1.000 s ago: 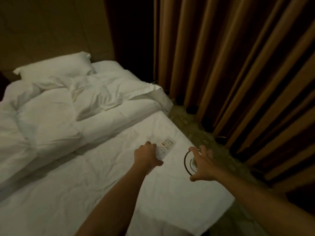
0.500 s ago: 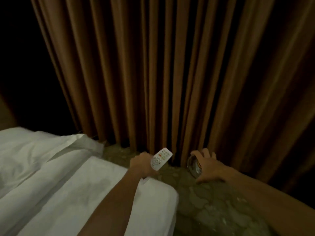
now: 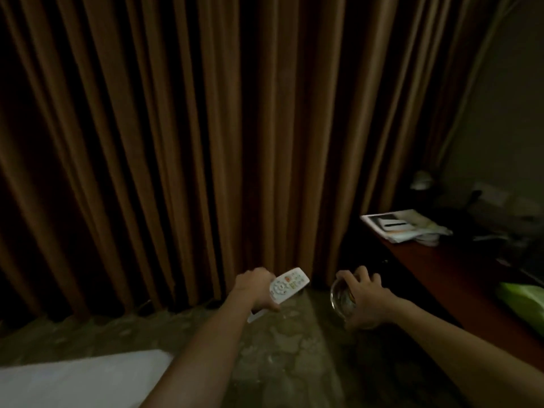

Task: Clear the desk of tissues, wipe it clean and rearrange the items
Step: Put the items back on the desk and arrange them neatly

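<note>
Head view, dim room.

Left hand [image 3: 256, 290]: fingers curled round the lower end of the remote [image 3: 290, 285], button face up, far end pointing up and right. I judge it is held by the tail so it can be set down flat without regripping.

Right hand [image 3: 368, 301]: clamped on a round glass dish [image 3: 341, 300], fingers over the far rim and thumb below, with the opening tipped toward the left hand. The contents are too dark to read. Holding it by the rim leaves the base free for placing.

Both hands are in the air above the floor [image 3: 294, 354], level with each other and near together, with the curtain [image 3: 206, 142] just beyond them.

Desk [image 3: 459, 278]: to the right of the right hand and beyond it, with its near edge close to that hand. On it, papers [image 3: 403, 228] lie at the end beyond the right hand, and a green bag [image 3: 524, 295] sits further right. A pale lump [image 3: 422, 179] lies further back; I cannot tell whether it is a tissue.

Bed [image 3: 82, 378]: a corner shows below and left of the left arm.

Judgement: this is the rearranging stage, with both items being carried to the desk. The desk surface between the papers and the bag looks bare, which makes it a likely landing spot. Risk: the tilted dish could spill.
</note>
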{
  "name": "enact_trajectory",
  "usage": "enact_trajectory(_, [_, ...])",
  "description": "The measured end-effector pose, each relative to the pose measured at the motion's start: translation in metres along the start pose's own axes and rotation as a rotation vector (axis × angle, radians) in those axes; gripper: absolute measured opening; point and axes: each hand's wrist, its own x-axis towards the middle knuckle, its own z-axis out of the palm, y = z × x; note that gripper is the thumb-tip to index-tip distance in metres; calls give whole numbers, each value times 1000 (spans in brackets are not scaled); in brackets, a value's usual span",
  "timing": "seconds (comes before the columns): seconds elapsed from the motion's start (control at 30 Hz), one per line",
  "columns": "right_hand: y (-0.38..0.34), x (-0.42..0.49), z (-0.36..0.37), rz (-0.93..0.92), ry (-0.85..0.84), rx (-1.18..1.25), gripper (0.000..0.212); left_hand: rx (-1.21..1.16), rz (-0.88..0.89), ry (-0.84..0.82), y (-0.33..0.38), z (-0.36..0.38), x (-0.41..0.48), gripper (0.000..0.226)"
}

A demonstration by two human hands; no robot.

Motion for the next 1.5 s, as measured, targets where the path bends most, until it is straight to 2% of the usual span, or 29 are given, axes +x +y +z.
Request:
enact_trajectory(0.23, [149, -49, -6, 226, 2, 119, 108, 40, 256, -21, 158, 17, 62, 55])
enact_trajectory(0.5, [284, -76, 27, 511, -21, 262, 109, 149, 525, -133, 303, 61, 156, 54])
enact_trajectory(0.67, [348, -78, 43, 719, -29, 301, 115, 236, 753, -213, 398, 86, 216, 56])
enact_trajectory(0.83, [398, -90, 46, 929, 23, 404, 111, 306, 930, -240, 488, 97, 265, 56])
enact_trajectory(1.07, [458, -140, 77, 1190, -29, 483, 113, 358, 1147, -327, 606, 139, 266, 48])
enact_trajectory(1.23, [514, -177, 103, 1267, -58, 527, 112, 371, 1233, -330, 683, 175, 251, 48])
enact_trajectory(1.5, [594, -205, 152, 1310, -70, 574, 113, 370, 1226, -346, 768, 228, 245, 49])
